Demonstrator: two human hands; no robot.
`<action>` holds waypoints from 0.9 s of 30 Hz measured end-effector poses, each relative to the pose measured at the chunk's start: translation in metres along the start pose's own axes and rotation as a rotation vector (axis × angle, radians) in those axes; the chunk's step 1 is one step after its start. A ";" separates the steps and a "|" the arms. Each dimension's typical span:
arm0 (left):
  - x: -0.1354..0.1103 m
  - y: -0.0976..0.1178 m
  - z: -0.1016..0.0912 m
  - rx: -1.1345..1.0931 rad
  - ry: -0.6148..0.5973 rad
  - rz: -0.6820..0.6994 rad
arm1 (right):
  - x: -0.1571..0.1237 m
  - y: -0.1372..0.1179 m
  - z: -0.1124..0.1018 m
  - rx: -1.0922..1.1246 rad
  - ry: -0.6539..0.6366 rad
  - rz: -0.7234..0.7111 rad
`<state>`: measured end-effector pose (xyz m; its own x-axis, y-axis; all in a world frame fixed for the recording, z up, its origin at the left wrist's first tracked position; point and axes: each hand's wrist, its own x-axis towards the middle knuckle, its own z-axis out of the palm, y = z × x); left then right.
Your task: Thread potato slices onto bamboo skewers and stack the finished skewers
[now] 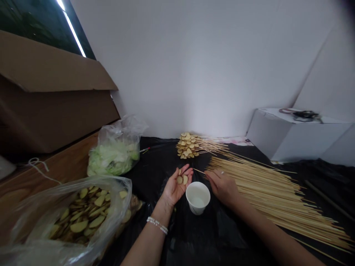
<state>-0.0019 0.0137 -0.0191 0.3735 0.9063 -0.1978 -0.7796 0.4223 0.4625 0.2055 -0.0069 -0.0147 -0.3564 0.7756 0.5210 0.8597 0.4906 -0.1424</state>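
My left hand is palm up and cupped, with a few potato slices resting in the palm and fingers. In my right hand a thin wooden skewer is pinched, its tip pointing left toward the slices. Between and just below the hands stands a white cup with something pale inside. Beyond the hands lies a stack of skewers threaded with potato slices. A wide pile of bare skewers spreads to the right, partly under my right forearm.
An open plastic bag of potato slices sits at the lower left. Behind it is a clear bag of pale green leaves. A cardboard box stands far left, a white box at right. Black plastic sheeting covers the work surface.
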 end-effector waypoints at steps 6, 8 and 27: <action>-0.003 0.000 0.003 -0.002 -0.130 0.034 | 0.005 -0.002 0.001 0.269 -0.073 0.005; -0.003 0.001 0.003 0.003 -0.136 0.044 | 0.004 -0.003 0.001 0.243 -0.082 -0.013; -0.001 -0.008 -0.003 0.177 -0.214 0.139 | -0.001 -0.011 0.000 0.022 -0.092 -0.129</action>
<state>0.0022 0.0096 -0.0253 0.3813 0.9227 0.0558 -0.7379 0.2675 0.6197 0.1964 -0.0132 -0.0139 -0.4961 0.7381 0.4573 0.7967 0.5963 -0.0983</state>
